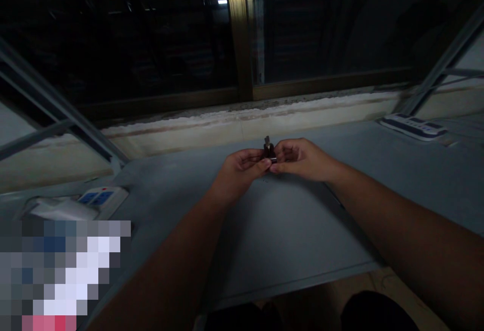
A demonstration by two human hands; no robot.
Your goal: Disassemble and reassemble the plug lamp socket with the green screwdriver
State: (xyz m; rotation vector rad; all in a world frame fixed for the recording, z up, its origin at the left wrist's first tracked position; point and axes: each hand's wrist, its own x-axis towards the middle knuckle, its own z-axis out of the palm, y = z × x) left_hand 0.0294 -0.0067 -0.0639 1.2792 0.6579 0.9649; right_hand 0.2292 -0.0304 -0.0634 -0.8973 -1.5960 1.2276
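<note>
Grey-blue and smooth, the tabletop [298, 235] spreads beneath two bare hands that meet near its middle, in front of the pale ledge [295, 118] along its far edge. Between them is a small dark piece [268, 150] with a greyish, blocky upper end pointing away from the person and a bright, silvery band lower down; its exact kind is too small and dim to tell. The left hand [236, 172] pinches it from the left, the thumb lying along the near side and the fingers curled behind. The right hand [302, 159] pinches it from the other side, thumb and forefinger closing on it, the thumb tips of both hands nearly touching. Just below the left thumb, a tiny bit [265, 180] lies on the tabletop, too indistinct to name.

Well off to the left sits a white power strip [118, 201] with blue socket faces and a red spot, a whitish, blurred object [62, 209] beside it. A second power strip [414, 126], white and dark, lies at the far right, near the foot of a slanting metal brace [440, 76]. Behind the ledge, a brass-coloured window frame [237, 28] divides dark glass [151, 53].
</note>
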